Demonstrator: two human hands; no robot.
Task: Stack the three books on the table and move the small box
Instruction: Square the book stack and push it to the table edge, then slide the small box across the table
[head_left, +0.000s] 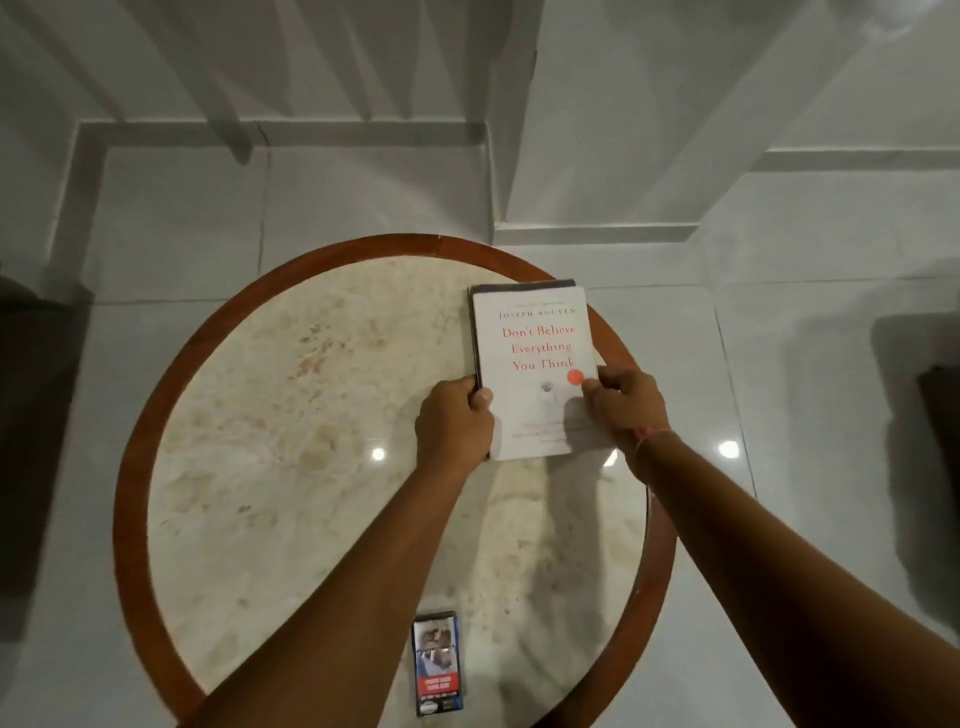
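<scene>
A white book with red title lettering (535, 343) lies on top of a stack at the far right of the round table (291, 374). Dark edges of a book beneath (519, 287) show along its top and left sides; how many lie under it I cannot tell. My left hand (454, 423) grips the stack's left edge near its lower corner. My right hand (623, 405) holds the right edge, thumb on the white cover. A small blue box (437, 662) lies flat near the table's front edge, between my forearms.
The table has a marble top and a brown wooden rim (130, 519); the stack overhangs the rim at the right. Glossy pale floor tiles (831, 364) surround it. Dark furniture (31, 395) stands at the left edge and another dark shape (935, 415) at the right.
</scene>
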